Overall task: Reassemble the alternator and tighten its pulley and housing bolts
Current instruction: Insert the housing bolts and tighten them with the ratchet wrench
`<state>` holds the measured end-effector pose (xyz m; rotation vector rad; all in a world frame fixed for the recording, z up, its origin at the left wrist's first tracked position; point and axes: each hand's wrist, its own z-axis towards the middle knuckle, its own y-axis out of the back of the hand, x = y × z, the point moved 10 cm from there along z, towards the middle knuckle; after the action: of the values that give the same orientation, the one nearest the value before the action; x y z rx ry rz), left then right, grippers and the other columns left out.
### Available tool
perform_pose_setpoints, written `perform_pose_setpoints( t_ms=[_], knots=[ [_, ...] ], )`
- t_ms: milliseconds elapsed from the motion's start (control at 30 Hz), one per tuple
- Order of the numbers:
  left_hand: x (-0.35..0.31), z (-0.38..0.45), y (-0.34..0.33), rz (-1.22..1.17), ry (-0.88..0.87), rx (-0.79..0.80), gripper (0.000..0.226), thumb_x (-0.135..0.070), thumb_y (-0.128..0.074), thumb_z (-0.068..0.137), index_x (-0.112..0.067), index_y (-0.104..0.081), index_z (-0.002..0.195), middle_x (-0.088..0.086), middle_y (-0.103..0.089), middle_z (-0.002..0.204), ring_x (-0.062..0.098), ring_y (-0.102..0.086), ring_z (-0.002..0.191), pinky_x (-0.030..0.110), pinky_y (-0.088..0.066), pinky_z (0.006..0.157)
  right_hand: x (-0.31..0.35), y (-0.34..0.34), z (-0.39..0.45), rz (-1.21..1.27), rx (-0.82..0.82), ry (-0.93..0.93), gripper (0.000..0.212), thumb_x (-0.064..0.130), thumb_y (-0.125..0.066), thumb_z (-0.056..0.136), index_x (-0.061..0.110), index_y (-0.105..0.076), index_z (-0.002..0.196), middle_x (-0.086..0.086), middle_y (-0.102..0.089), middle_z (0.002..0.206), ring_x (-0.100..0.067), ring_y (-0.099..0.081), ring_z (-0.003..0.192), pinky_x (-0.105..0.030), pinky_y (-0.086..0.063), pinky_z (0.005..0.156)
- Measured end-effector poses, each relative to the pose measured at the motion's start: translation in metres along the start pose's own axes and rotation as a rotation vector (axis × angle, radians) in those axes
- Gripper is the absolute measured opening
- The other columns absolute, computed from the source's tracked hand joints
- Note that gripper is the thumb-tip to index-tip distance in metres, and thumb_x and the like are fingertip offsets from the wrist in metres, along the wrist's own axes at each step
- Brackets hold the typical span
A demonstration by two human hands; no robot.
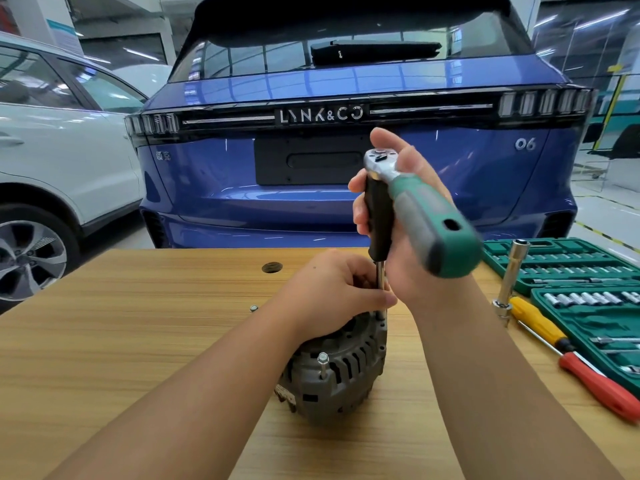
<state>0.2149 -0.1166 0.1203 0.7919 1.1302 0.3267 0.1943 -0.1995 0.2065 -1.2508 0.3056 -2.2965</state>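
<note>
A grey finned alternator stands on the wooden table. One housing bolt sticks up from its near side. My left hand rests on the alternator's top, its fingers round the steel shaft of a black-handled driver that stands upright on the far rim. My right hand grips that black handle, with a green and grey ratchet seated on its top end. The ratchet's handle points toward me and is blurred.
A loose bolt lies on the table left of the alternator, near a round hole. At right lie an open green socket case, a long socket extension, a yellow screwdriver and a red screwdriver. A blue car stands behind the table.
</note>
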Motion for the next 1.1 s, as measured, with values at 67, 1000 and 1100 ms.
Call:
perform_pose_setpoints(
  t_ms=[67, 1000, 1100],
  knots=[
    [0.001, 0.001, -0.001, 0.014, 0.015, 0.012, 0.012, -0.048, -0.077, 0.086, -0.037, -0.073, 0.092, -0.019, -0.071, 0.085, -0.005, -0.064, 0.078, 0.025, -0.049, 0.069, 0.002, 0.003, -0.004, -0.079, -0.050, 0.031, 0.049, 0.038, -0.062, 0.085, 0.012, -0.057, 0.126, -0.001, -0.062, 0.083, -0.014, -0.052, 0.064, -0.024, -0.044, 0.058],
    [-0.003, 0.001, -0.002, 0.033, -0.018, 0.028, 0.014, -0.044, -0.074, 0.091, -0.030, -0.074, 0.088, -0.016, -0.069, 0.086, -0.003, -0.063, 0.076, 0.010, -0.046, 0.057, -0.006, 0.009, 0.002, 0.038, -0.017, -0.005, 0.040, 0.038, -0.066, 0.086, 0.021, -0.062, 0.122, -0.009, -0.063, 0.096, -0.016, -0.060, 0.068, -0.026, -0.051, 0.060],
    [-0.004, 0.001, -0.004, 0.038, -0.024, 0.053, 0.010, -0.044, -0.073, 0.092, -0.034, -0.075, 0.091, -0.018, -0.071, 0.086, -0.004, -0.063, 0.078, 0.016, -0.045, 0.063, 0.009, 0.015, -0.004, -0.142, -0.128, 0.102, 0.042, 0.037, -0.074, 0.084, 0.009, -0.062, 0.114, 0.002, -0.059, 0.074, -0.016, -0.047, 0.060, -0.030, -0.043, 0.056]
  ],
)
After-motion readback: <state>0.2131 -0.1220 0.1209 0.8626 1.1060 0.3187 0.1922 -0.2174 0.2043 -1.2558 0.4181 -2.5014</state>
